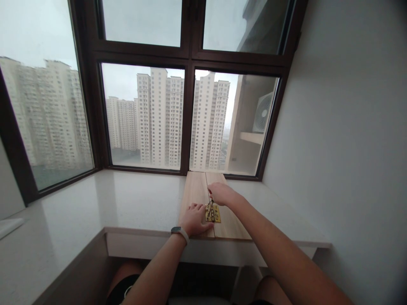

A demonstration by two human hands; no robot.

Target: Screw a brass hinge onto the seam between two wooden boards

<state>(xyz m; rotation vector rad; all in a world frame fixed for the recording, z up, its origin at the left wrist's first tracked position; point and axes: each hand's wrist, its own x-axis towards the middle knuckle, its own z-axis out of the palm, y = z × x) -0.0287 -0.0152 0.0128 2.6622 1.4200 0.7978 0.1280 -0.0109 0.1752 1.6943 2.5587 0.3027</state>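
Two light wooden boards lie side by side on a white window-sill counter, reaching from the window to the front edge. A brass hinge lies across the seam between them near the front. My left hand, with a watch on its wrist, rests flat on the left board, fingertips against the hinge's left leaf. My right hand is closed in a pinch just above the hinge, holding a thin dark tool or screw too small to name, its tip on the hinge.
A dark-framed bay window stands behind the counter, with tower blocks outside. A white wall closes the right side. The counter's front edge runs over my knees. A white object sits at the far left edge.
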